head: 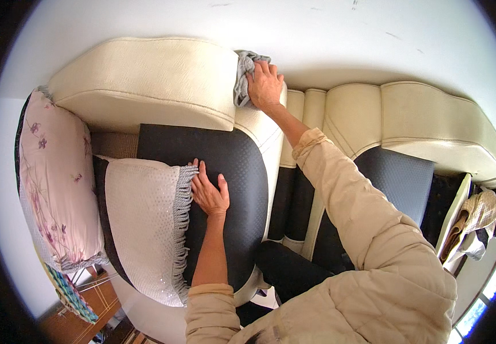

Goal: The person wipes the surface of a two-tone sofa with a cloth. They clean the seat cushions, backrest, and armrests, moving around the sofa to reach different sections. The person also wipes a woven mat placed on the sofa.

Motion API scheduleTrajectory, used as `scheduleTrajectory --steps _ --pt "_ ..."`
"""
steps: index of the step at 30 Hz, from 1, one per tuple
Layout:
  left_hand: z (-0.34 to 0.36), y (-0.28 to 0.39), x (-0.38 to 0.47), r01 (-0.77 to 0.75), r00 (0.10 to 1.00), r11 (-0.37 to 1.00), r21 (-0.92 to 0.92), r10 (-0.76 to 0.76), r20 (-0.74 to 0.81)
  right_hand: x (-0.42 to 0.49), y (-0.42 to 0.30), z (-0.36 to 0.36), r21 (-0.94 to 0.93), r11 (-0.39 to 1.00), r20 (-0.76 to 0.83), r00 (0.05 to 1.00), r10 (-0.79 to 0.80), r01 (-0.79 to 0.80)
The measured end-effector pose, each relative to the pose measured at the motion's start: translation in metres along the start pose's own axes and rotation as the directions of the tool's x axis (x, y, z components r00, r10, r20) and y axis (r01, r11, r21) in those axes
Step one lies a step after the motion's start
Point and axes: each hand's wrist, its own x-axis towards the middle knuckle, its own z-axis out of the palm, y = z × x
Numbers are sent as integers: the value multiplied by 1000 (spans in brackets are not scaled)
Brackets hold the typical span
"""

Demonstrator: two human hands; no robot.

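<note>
My right hand (pixel 266 84) presses a crumpled grey cloth (pixel 243 81) against the cream leather sofa (pixel 256 122), beside the end of a padded backrest (pixel 153 77). Its fingers are bent over the cloth. Lower down, my left hand (pixel 210 193) lies spread on the black seat (pixel 235 159), thumb apart from the fingers. Its fingertips touch the grey fringe (pixel 183 206) of a pale sequined cushion (pixel 140 219), and I see nothing held in that hand.
A pink flowered pillow (pixel 58 180) leans at the sofa's left end. On the right are a second black seat (pixel 396 182) and backrest (pixel 437 116), with bunched fabric items (pixel 478 215) beyond. A white wall (pixel 316 34) runs behind the sofa. Brown furniture (pixel 88 305) stands at lower left.
</note>
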Motion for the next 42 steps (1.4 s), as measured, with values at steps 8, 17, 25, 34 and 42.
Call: scheduleTrajectory --steps 8,17,25,34,42 --pt "-2 -1 0 24 1000 1000 0 -24 10 -15 64 22 61 945 -35 946 324 -321" --pt "2 -4 -3 17 1000 1000 -22 -18 -22 -234 178 32 -6 960 599 768 226 -279" --pt "1 -4 -3 21 1000 999 -27 -21 -10 -107 156 -87 -344 935 756 616 221 86" --pt "1 -4 -2 27 999 996 -85 -29 -18 -61 185 -22 -694 534 538 841 -60 483" --pt "1 -4 0 23 1000 1000 1 -23 -18 -213 139 -63 -19 975 997 80 1 221"
